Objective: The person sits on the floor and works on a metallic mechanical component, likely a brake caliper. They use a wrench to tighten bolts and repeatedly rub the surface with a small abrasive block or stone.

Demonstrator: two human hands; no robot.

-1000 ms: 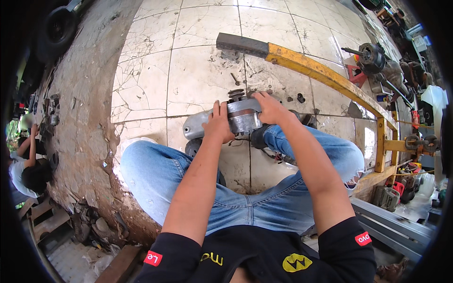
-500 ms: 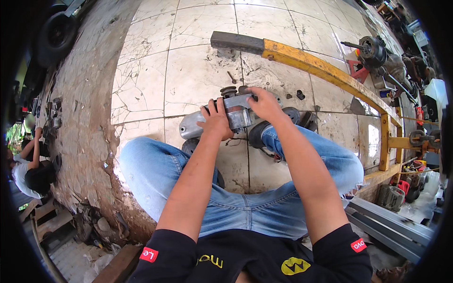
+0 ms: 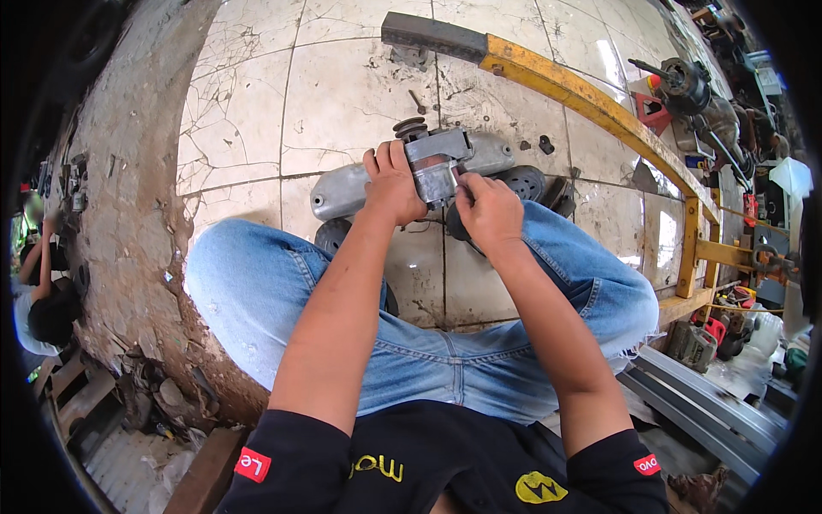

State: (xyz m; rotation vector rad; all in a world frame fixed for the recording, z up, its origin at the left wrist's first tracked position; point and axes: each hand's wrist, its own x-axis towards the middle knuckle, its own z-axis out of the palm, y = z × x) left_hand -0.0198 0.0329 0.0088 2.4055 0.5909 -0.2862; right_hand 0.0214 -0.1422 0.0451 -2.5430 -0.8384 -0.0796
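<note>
A grey metal alternator-like unit (image 3: pixel 437 178) with a brownish band and a dark grooved pulley (image 3: pixel 410 128) on its far end stands between my feet. My left hand (image 3: pixel 394 186) is wrapped round its left side, fingers over the upper edge. My right hand (image 3: pixel 491 208) is closed at the unit's lower right side, thumb and forefinger pinched together against it. Whatever lies between those fingertips is too small to make out. Behind the unit a long, rounded silver metal part (image 3: pixel 341 190) lies across the floor, its middle hidden.
A bolt (image 3: pixel 417 102) and a small black piece (image 3: pixel 546 145) lie on the cracked tiles beyond. A yellow steel hoist arm (image 3: pixel 591 98) reaches across from the right. Metal rails (image 3: pixel 702 407) lie at my lower right. Another person (image 3: pixel 43 300) sits far left.
My right hand has come off the unit's upper right bracket and moved down to its lower right side. My left hand keeps its hold. The whole view has shifted slightly.
</note>
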